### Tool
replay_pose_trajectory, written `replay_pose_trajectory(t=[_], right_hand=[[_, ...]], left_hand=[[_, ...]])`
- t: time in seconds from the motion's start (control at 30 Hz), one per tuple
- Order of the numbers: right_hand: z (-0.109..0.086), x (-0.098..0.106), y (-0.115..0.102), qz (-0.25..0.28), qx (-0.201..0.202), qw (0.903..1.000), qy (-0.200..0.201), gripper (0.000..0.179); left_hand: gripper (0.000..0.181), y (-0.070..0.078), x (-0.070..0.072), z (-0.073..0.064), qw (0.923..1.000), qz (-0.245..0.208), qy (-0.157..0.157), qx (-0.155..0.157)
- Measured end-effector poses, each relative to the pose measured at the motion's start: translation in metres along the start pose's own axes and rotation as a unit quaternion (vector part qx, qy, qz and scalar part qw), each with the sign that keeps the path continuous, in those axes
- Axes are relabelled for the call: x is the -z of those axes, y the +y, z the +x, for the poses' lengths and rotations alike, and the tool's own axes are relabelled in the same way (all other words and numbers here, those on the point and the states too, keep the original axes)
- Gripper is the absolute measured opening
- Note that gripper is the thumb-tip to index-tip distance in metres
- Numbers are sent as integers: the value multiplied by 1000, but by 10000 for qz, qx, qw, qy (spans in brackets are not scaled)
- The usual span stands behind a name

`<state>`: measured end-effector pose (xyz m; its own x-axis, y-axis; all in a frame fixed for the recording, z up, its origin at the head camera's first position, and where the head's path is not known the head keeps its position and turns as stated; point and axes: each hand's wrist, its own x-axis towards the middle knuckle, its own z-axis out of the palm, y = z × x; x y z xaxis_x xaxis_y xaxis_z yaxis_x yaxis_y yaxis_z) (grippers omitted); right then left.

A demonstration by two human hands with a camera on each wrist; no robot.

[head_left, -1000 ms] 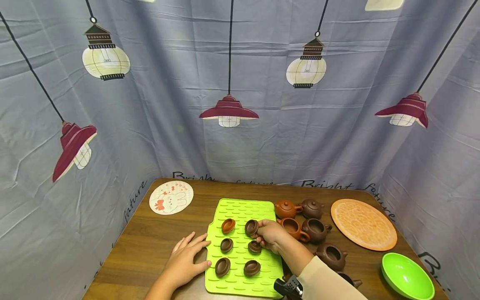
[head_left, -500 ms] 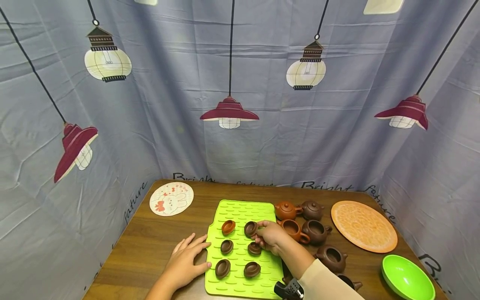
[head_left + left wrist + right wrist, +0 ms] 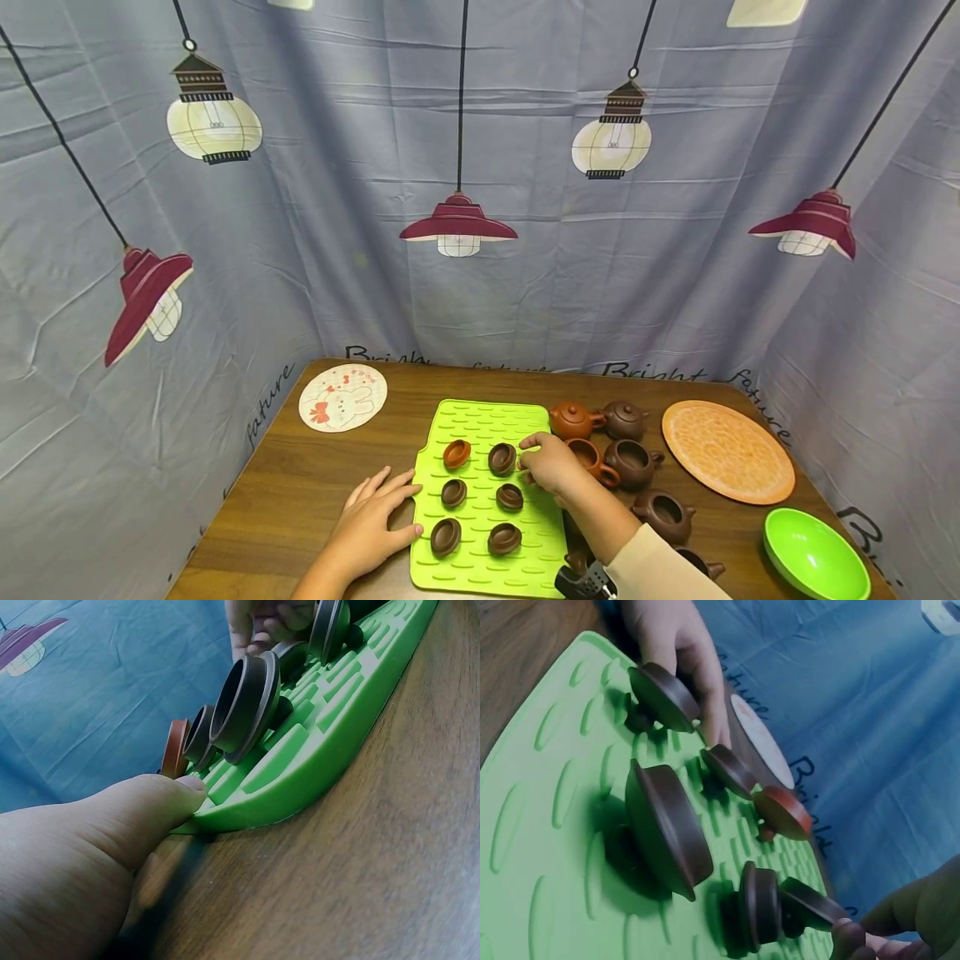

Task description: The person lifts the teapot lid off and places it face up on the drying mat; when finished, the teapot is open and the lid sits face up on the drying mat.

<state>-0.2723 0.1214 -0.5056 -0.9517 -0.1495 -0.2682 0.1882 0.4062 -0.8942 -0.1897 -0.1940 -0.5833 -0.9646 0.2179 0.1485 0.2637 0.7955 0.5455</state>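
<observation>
Several small teapot lids lie upside down on a lime-green ribbed mat (image 3: 491,421), tilted on their knobs. One is an orange lid (image 3: 456,454); the others are dark brown. My right hand (image 3: 552,465) is just right of the far-right brown lid (image 3: 502,459), thumb and fingers slightly bent and apart from it in the head view. In the right wrist view its fingertips (image 3: 847,934) overlap that lid's rim (image 3: 810,904). With fingers spread, my left hand (image 3: 372,518) rests at the mat's left edge; its thumb (image 3: 191,791) touches the mat's rim in the left wrist view.
Right of the mat stand a lidded orange teapot (image 3: 572,420), a lidded brown teapot (image 3: 624,419) and several lidless ones, some partly behind my right arm. Beyond them are an orange round mat (image 3: 727,450) and a green bowl (image 3: 816,554). A white rabbit-print mat (image 3: 342,397) lies back left.
My right hand has let go of the far-right brown lid and drawn slightly back to the right. The lid stays tilted on the mat. The left hand has not moved.
</observation>
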Motion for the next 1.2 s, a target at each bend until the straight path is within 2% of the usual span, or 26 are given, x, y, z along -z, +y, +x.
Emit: replay_pose_trajectory(t=[0.37,0.7,0.97,1.07,1.2], right_hand=[[0,21,-5,-580,331,9975,236,23],[19,54,3,-875,562,9921,702,20],[34,72,8,-417,385,9954,774,27],[40,80,8,-786,347,9925,871,29],[48,85,8,-1527,376,9831,936,31]], left_hand=[[63,0,-1,1,10000,-14,-41,50],[63,1,0,2,9999,-93,-50,109],[62,0,-1,0,9999,-59,-31,77],[63,1,-1,1,10000,-47,15,75],[62,0,-1,0,9999,-84,26,104]])
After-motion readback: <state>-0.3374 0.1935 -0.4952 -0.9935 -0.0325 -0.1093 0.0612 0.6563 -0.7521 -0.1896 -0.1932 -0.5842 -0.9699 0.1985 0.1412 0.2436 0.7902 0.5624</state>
